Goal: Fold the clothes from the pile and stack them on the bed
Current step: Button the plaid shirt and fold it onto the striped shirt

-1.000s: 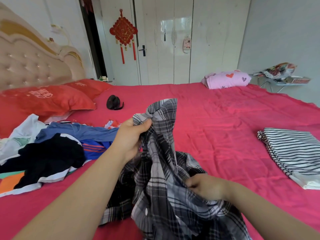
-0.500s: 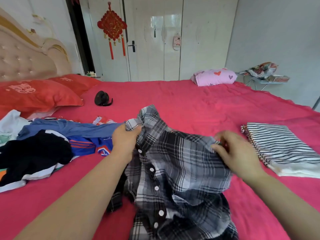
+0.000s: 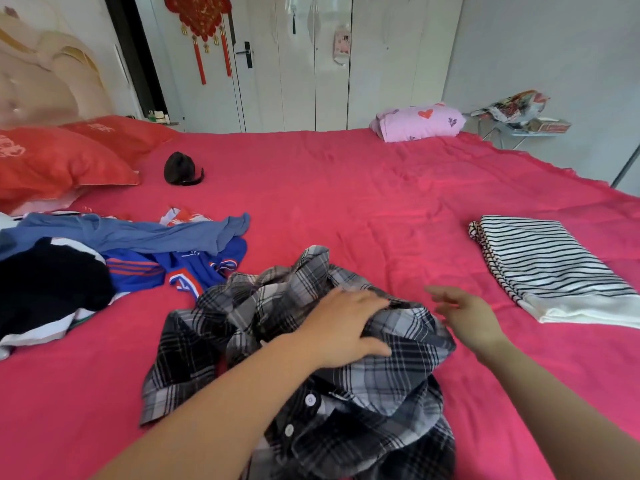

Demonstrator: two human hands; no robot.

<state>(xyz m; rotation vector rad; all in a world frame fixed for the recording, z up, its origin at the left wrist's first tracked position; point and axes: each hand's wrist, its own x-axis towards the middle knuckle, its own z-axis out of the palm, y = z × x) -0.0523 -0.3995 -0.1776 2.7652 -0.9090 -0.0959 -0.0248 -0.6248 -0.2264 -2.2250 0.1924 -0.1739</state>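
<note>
The crumpled black-and-white plaid button shirt (image 3: 391, 379) lies on the pink-sheeted bed (image 3: 346, 209), close in front of the person. The left hand (image 3: 346, 323) rests on top of the shirt, its grip spread, fingers straight and pressing the cloth. The right hand (image 3: 464, 313) is just right of the shirt and apart from it, its grip loose and spread, holding nothing. Just left of the shirt lies the unfolded pile of clothes (image 3: 131, 237), blue and black pieces among them. Well to the shirt's right lies a folded black-and-white striped garment (image 3: 547, 268). Beyond the shirt are a small black object (image 3: 180, 168), red pillows (image 3: 59, 161) and a pink heart-print pillow (image 3: 419, 121).
</note>
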